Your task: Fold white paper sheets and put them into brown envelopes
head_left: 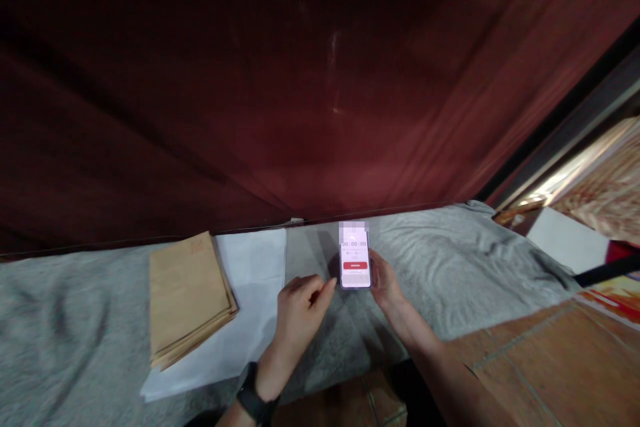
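Observation:
My right hand [385, 283] grips a smartphone [355, 275] by its right edge, screen facing up toward me. Its lit screen shows a row of zeros like a timer and a red button; the top part is blurred out. Just left of the phone is my left hand [301, 307], fingers curled in and the thumb side pointing at the phone. I see nothing in it, and it appears apart from the phone. A black watch [254, 395] is on my left wrist. Further left, a stack of brown paper envelopes [187, 287] lies partly over white paper sheets [257, 280].
A grey cloth [440, 273] covers the surface under my hands. Dark red fabric [320, 93] rises behind it. At right are a white box-like object [567, 240], a dark bar [607, 272] and a colourful printed item [617, 300]. Brown tiles [555, 363] show below.

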Tool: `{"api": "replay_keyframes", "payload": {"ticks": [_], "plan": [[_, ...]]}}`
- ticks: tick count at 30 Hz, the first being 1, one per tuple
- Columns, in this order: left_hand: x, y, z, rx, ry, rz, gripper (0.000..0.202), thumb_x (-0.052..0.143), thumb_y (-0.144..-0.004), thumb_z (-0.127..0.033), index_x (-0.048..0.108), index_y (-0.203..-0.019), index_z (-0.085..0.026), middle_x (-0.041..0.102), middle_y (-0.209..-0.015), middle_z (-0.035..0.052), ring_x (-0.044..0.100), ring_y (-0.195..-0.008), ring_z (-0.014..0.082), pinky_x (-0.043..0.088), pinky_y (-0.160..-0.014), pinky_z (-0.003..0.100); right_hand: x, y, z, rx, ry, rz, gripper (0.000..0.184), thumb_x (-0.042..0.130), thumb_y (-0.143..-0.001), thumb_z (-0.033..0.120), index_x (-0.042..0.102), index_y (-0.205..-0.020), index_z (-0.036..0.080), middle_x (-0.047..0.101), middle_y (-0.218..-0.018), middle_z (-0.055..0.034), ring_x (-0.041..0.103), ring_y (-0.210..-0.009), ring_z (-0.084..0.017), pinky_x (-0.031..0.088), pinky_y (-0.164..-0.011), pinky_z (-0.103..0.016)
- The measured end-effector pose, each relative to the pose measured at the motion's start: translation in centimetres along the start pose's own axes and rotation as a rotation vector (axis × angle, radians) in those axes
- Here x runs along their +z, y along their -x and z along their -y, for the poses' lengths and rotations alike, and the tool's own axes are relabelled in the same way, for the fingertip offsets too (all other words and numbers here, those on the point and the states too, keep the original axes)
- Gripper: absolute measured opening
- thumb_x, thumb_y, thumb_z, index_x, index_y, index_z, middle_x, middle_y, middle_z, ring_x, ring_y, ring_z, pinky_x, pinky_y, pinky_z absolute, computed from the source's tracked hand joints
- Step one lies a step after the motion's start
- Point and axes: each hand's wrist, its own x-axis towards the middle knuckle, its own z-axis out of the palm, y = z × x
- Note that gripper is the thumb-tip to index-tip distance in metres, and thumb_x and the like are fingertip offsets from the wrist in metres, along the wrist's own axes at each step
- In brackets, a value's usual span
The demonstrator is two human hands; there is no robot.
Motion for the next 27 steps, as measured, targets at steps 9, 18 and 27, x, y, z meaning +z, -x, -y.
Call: {"api": "replay_keyframes", "payload": {"ticks": [9,18,27], "plan": [[0.8,0.1,4.4,-0.14,-0.395,0.269,0.057,0.036,-0.101,-0.049,0.055,-0.055,-0.02,0.064,-0.055,0.0031,0.062,-0.056,0.0149,0.028,-0.056,0.027,-1.1,-0.2,1.8,-0.03,0.073,-0.024,0.02,0.069,-0.074,0.041,0.068,-0.081,0.022,0.075,-0.076,-0.0009,0.071,-0.074,-0.023,0.057,-0.067,-0.031],[-0.6,-0.9,5.0,-0.219,-0.637,0.373,0.046,0.04,-0.102,-0.045,0.063,-0.069,-0.022,0.074,-0.07,0.0037,0.071,-0.073,0.0194,0.032,-0.062,0.026,-4.7,-1.6,6.3,0.008,0.101,-0.148,0.015,0.059,-0.08,0.03,0.067,-0.08,0.018,0.074,-0.067,-0.0026,0.072,-0.066,-0.022,0.056,-0.059,-0.029],[0.2,-0.7,6.1,0.007,-0.781,0.353,0.044,0.04,-0.102,-0.041,0.069,-0.074,-0.023,0.071,-0.067,0.0041,0.069,-0.067,0.0212,0.036,-0.059,0.029,-7.4,-2.3,8.2,-0.042,0.071,-0.228,0.014,0.064,-0.079,0.03,0.068,-0.084,0.018,0.073,-0.063,-0.0013,0.072,-0.062,-0.023,0.057,-0.056,-0.032]]}}
